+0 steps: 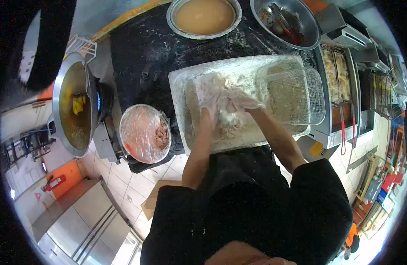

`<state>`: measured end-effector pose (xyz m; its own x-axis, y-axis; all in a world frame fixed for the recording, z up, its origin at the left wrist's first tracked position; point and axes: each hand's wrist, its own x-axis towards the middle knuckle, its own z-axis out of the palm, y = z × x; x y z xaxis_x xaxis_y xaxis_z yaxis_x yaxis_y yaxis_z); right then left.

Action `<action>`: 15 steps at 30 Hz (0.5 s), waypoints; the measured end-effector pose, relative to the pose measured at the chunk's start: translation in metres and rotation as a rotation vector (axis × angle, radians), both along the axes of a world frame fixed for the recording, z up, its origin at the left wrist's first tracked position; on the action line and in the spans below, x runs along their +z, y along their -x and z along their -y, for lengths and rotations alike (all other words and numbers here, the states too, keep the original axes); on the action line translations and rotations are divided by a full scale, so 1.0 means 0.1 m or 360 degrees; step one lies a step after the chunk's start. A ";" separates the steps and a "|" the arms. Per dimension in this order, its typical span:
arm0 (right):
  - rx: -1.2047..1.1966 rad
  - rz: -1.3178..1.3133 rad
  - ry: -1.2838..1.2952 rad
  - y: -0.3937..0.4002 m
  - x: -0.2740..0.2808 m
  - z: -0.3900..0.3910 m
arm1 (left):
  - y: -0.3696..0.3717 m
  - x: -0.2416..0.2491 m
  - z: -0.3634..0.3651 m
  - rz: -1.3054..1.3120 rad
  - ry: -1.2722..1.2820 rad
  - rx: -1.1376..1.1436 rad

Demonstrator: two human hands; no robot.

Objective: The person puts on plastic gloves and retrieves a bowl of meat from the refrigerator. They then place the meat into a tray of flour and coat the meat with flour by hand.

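Observation:
Both of my hands are inside a large white tub [179,95] of flour, coated white up to the wrists. My left hand [210,100] points away from me, low over the flour [232,128] left of the tub's middle. Close beside it, my right hand [244,100] reaches in from the right, its fingers toward the left one. The flour coating blends the fingers into the pale lumps around them, so I cannot tell what they hold. A wire mesh basket [307,97] rests across the tub's right end.
Behind the tub stand a bowl of cloudy tan liquid [205,17] and a metal bowl with utensils [287,24]. To the left are a film-covered bowl of meat [144,134] and a large oil pan [73,126] beside a blue flame. Fryers [338,79] line the right.

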<state>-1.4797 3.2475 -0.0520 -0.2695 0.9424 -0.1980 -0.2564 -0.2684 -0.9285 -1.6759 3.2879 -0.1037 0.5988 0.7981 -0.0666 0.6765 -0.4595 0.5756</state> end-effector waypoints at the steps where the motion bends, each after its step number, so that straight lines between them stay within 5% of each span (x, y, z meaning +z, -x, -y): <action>1: 0.0002 0.0264 0.0334 -0.01 0.27 -0.03 | 0.05 0.12 -0.02 0.0155 0.0534 0.0126; 2: 0.0010 0.0527 0.0667 -0.03 0.83 -0.15 | 0.12 0.26 -0.06 0.0306 0.1014 0.0310; 4: -0.0114 0.0620 0.0523 -0.02 0.98 -0.12 | 0.26 0.49 -0.15 0.0472 0.1638 0.0612; 5: -0.0251 0.0440 0.0042 -0.05 0.72 0.01 | 0.32 0.59 -0.19 0.0497 0.1777 0.0669; 6: -0.0010 0.0551 0.0240 -0.15 0.93 0.00 | 0.33 0.65 -0.26 0.0532 0.1866 0.0714; 7: 0.0261 0.0674 0.0413 -0.24 1.15 -0.02 | 0.33 0.67 -0.32 0.0574 0.1914 0.0756; 10: 0.0220 0.0237 0.0003 -0.62 0.78 -0.07 | 0.23 0.68 -0.61 0.0724 0.1911 0.0871; 11: 0.0035 0.0618 -0.0234 -0.85 0.31 -0.14 | 0.17 0.66 -0.68 0.0781 0.1885 0.0910; 13: -0.0187 0.0944 0.0296 -0.83 0.19 -0.41 | 0.00 0.58 -0.69 0.0915 0.1790 0.0993; 15: 0.0321 0.1581 0.0234 -0.33 0.65 -0.72 | -0.27 0.63 -0.64 0.1048 0.1685 0.1063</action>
